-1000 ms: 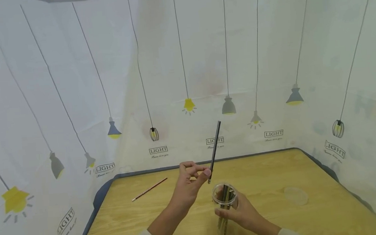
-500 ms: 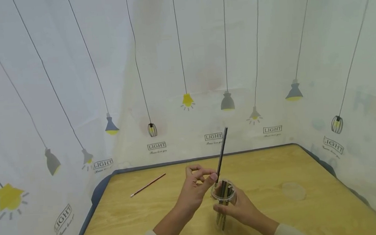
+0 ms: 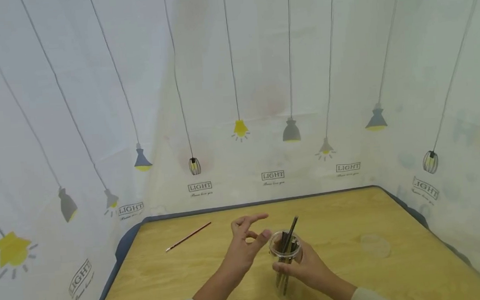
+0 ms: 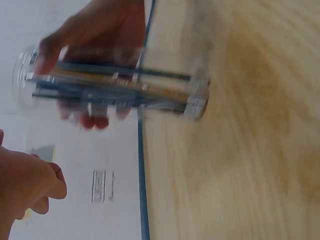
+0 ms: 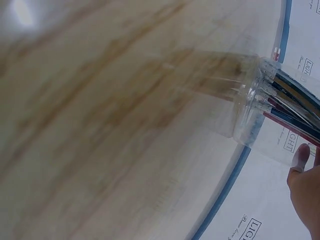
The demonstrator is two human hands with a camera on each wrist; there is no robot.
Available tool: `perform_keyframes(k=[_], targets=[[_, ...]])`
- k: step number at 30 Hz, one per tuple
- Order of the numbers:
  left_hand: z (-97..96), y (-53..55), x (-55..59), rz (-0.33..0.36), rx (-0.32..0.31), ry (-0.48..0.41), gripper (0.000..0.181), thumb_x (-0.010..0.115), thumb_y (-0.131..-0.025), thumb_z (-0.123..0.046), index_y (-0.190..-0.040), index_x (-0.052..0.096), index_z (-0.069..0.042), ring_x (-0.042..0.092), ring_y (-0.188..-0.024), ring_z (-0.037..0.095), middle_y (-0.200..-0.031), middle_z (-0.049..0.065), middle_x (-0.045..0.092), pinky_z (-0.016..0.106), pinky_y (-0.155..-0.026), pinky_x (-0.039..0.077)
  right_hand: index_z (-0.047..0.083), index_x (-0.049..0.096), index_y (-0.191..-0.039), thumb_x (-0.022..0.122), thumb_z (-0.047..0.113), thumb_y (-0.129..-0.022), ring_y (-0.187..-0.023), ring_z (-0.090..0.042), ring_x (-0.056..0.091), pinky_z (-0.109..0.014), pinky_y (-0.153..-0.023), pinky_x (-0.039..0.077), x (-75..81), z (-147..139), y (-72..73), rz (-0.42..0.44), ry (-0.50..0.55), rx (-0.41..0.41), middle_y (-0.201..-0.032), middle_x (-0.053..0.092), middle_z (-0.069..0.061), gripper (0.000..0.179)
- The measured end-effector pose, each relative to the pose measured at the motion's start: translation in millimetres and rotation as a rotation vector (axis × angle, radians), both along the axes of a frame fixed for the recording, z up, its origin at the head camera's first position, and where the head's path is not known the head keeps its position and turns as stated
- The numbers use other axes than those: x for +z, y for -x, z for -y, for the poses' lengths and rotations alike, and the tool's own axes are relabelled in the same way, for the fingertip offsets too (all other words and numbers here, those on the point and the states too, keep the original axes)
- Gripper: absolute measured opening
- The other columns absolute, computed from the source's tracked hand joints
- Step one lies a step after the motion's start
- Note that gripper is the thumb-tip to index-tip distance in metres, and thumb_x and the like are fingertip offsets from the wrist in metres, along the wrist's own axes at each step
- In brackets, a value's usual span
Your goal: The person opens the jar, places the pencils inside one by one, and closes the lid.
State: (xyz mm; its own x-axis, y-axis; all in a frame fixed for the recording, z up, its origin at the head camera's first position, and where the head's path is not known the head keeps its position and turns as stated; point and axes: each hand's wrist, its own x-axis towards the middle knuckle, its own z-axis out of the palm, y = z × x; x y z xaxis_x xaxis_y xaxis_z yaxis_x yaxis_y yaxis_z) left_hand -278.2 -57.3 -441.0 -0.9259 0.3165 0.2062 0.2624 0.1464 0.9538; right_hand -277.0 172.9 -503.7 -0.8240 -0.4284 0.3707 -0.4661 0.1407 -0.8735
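My right hand [image 3: 311,267] grips a clear jar [image 3: 273,251] from its right side, thumb across the near wall. Several pencils [image 4: 120,82], mostly dark with a brownish one among them, stand inside the jar, as the left wrist view shows. One dark pencil [image 3: 294,226] leans in the jar and pokes out above the rim. To the left of the rim is my left hand [image 3: 240,250], index finger stretched out and thumb apart from it, holding nothing. In the left wrist view part of that left hand [image 4: 32,182] appears below the jar.
A red pencil [image 3: 189,236] lies on the wooden table [image 3: 328,218] at the left. A thin, clear round disc [image 3: 375,246], like a lid, lies at the right. White sheeting [image 3: 218,77] printed with lamps stands around the table's back and sides.
The dark pencil that my left hand pinched above the jar has gone down into it. My left hand has let it go and drawn back slightly left. The right hand keeps its grip.
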Motion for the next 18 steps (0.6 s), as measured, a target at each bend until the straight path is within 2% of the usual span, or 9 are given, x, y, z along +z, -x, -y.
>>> perform_keyframes(k=[3, 5, 7, 12, 18], targets=[[18.4, 10.0, 3.8, -0.028, 0.057, -0.011, 0.050, 0.065, -0.110, -0.055, -0.157, 0.051, -0.048, 0.049, -0.132, 0.026, -0.164, 0.006, 0.025, 0.045, -0.104, 0.050, 0.008, 0.054, -0.153, 0.081, 0.015, -0.100, -0.137, -0.011, 0.066, -0.021, -0.119, 0.046, 0.4, 1, -0.8, 0.011, 0.005, -0.013, -0.148, 0.069, -0.013, 0.060], [29.2, 16.0, 9.3, -0.053, 0.098, -0.032, 0.051, 0.066, -0.110, -0.053, -0.158, 0.051, -0.046, 0.050, -0.136, 0.026, -0.166, 0.005, 0.030, 0.047, -0.107, 0.050, 0.007, 0.054, -0.153, 0.082, 0.015, -0.100, -0.138, -0.011, 0.066, -0.017, -0.117, 0.044, 1.2, 1, -1.7, 0.019, 0.015, -0.023, -0.148, 0.069, -0.014, 0.060], [37.9, 19.5, 16.3, -0.076, 0.116, -0.067, 0.051, 0.067, -0.111, -0.048, -0.159, 0.052, -0.040, 0.051, -0.137, 0.026, -0.166, 0.004, 0.035, 0.047, -0.110, 0.050, 0.006, 0.054, -0.153, 0.083, 0.016, -0.099, -0.140, -0.012, 0.065, -0.014, -0.117, 0.043, 2.1, 1, -2.7, 0.023, 0.015, -0.031, -0.150, 0.068, -0.015, 0.062], [50.7, 19.3, 30.0, -0.105, 0.095, -0.134, 0.047, 0.066, -0.113, -0.037, -0.157, 0.055, -0.028, 0.057, -0.136, 0.022, -0.158, 0.001, 0.048, 0.043, -0.114, 0.049, 0.003, 0.052, -0.155, 0.083, 0.017, -0.099, -0.142, -0.018, 0.065, -0.015, -0.117, 0.043, 3.1, 2, -4.4, 0.018, 0.011, -0.021, -0.151, 0.065, -0.022, 0.065], [53.9, 16.5, 37.6, -0.129, 0.065, -0.127, 0.037, 0.065, -0.113, -0.039, -0.149, 0.062, -0.029, 0.059, -0.137, 0.020, -0.153, -0.002, 0.057, 0.047, -0.118, 0.049, 0.004, 0.052, -0.154, 0.082, 0.014, -0.099, -0.136, -0.005, 0.065, -0.015, -0.116, 0.045, 2.4, 3, -4.5, 0.032, 0.019, -0.022, -0.149, 0.066, -0.022, 0.063]])
